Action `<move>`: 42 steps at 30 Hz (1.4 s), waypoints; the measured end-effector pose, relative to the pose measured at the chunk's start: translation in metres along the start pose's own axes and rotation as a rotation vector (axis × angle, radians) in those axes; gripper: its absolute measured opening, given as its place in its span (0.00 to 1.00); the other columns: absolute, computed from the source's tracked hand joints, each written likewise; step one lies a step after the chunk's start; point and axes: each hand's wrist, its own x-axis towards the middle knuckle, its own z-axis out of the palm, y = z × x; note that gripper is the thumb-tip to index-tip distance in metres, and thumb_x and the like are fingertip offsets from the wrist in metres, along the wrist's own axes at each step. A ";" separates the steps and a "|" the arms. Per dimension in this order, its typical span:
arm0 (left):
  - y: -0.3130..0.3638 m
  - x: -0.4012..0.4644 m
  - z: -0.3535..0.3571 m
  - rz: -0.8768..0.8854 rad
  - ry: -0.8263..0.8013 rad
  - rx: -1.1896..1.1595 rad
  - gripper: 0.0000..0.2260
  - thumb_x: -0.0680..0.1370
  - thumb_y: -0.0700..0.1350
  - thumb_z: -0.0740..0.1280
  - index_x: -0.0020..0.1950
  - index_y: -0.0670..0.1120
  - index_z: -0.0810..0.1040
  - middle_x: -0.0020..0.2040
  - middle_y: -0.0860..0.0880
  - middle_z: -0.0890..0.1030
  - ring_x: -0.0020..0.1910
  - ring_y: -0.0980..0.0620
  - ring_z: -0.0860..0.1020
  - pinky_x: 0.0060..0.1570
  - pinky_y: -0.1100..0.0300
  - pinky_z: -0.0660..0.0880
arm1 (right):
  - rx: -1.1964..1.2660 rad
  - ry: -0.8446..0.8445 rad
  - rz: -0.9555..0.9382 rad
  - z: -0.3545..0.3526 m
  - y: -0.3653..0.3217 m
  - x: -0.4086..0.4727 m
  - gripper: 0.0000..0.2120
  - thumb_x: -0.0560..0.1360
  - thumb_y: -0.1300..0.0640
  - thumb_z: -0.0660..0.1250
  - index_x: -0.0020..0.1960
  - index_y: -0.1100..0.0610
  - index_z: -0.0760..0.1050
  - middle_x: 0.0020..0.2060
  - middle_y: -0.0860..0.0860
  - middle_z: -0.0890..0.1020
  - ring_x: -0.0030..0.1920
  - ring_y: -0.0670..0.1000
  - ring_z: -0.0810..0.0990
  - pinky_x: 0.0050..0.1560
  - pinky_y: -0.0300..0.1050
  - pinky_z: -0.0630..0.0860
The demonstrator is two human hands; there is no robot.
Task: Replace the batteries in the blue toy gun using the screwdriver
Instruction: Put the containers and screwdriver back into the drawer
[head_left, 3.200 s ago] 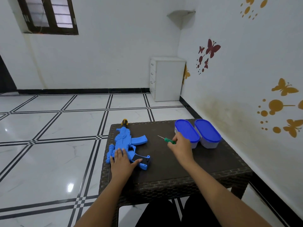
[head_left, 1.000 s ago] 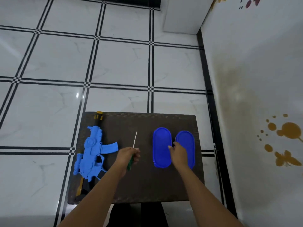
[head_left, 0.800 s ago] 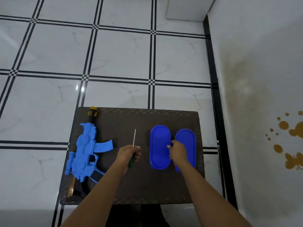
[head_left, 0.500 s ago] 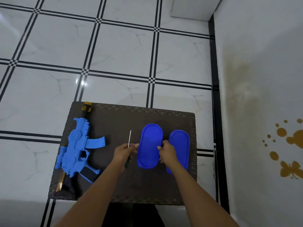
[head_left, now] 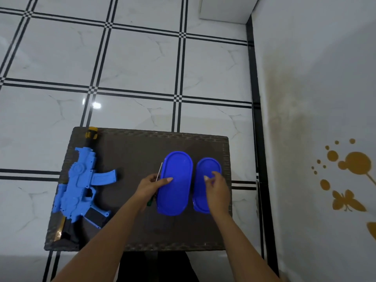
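Both hands at the two blue-lidded containers, the screwdriver (head_left: pixel 159 173) gripped in the left.
The left hand (head_left: pixel 151 187) clenches the green-handled screwdriver, its thin shaft pointing away from the person, thumb resting on the lid of the left container (head_left: pixel 176 183); the right hand (head_left: pixel 216 186) hovers over the right container (head_left: pixel 207 165), fingers loosely curled and grasping nothing; the blue toy gun (head_left: pixel 81 184) lies untouched along the left side of the dark woven tabletop (head_left: pixel 134 151), its yellow-tipped muzzle at the far edge.
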 end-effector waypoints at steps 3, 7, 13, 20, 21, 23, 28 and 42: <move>-0.008 0.005 0.006 0.007 0.011 0.009 0.21 0.70 0.50 0.74 0.58 0.44 0.75 0.50 0.46 0.81 0.44 0.48 0.81 0.34 0.58 0.77 | -0.013 0.075 0.171 0.001 0.029 0.012 0.23 0.78 0.52 0.61 0.70 0.61 0.64 0.64 0.57 0.73 0.62 0.57 0.74 0.56 0.50 0.74; -0.015 0.006 0.009 0.004 0.025 0.008 0.20 0.70 0.51 0.74 0.57 0.44 0.76 0.49 0.46 0.82 0.45 0.47 0.81 0.43 0.50 0.79 | -0.025 -0.096 0.243 0.001 0.045 0.025 0.17 0.80 0.50 0.59 0.58 0.64 0.70 0.51 0.59 0.78 0.44 0.53 0.74 0.40 0.44 0.68; -0.010 -0.002 0.007 0.006 0.045 -0.010 0.21 0.69 0.51 0.74 0.57 0.44 0.74 0.48 0.47 0.80 0.45 0.47 0.80 0.44 0.50 0.78 | -0.122 -0.217 0.097 -0.015 0.053 0.036 0.10 0.79 0.50 0.59 0.46 0.57 0.67 0.40 0.54 0.76 0.39 0.52 0.77 0.40 0.46 0.76; 0.002 -0.043 -0.004 0.033 0.063 -0.069 0.20 0.71 0.51 0.73 0.57 0.44 0.74 0.51 0.45 0.79 0.45 0.47 0.79 0.39 0.54 0.77 | -0.182 -0.286 -0.051 -0.048 0.032 -0.010 0.11 0.80 0.53 0.56 0.53 0.61 0.69 0.42 0.54 0.77 0.42 0.54 0.79 0.39 0.44 0.72; 0.002 -0.051 -0.007 0.034 0.068 -0.086 0.20 0.71 0.51 0.73 0.57 0.44 0.74 0.51 0.45 0.80 0.45 0.47 0.79 0.37 0.55 0.77 | -0.150 -0.287 -0.066 -0.054 0.028 -0.019 0.10 0.81 0.53 0.55 0.52 0.60 0.69 0.42 0.54 0.76 0.40 0.51 0.77 0.37 0.42 0.71; 0.003 -0.072 -0.015 0.048 0.081 -0.100 0.18 0.71 0.52 0.72 0.56 0.44 0.75 0.49 0.45 0.80 0.43 0.47 0.79 0.33 0.56 0.74 | -0.083 -0.284 -0.078 -0.070 0.018 -0.042 0.08 0.81 0.53 0.55 0.48 0.57 0.67 0.39 0.52 0.75 0.36 0.47 0.74 0.35 0.38 0.69; 0.008 -0.124 -0.037 0.062 0.081 -0.180 0.11 0.73 0.50 0.72 0.47 0.45 0.77 0.46 0.44 0.81 0.44 0.43 0.80 0.48 0.48 0.76 | 0.116 -0.357 -0.103 -0.098 -0.014 -0.086 0.10 0.81 0.54 0.55 0.42 0.54 0.68 0.40 0.53 0.75 0.39 0.50 0.75 0.40 0.41 0.72; 0.002 -0.213 -0.174 0.166 0.125 -0.434 0.14 0.75 0.51 0.68 0.56 0.43 0.79 0.49 0.42 0.84 0.47 0.43 0.82 0.46 0.52 0.79 | 0.188 -0.313 -0.367 -0.034 -0.148 -0.173 0.14 0.81 0.55 0.56 0.37 0.56 0.63 0.32 0.52 0.68 0.32 0.48 0.66 0.34 0.44 0.62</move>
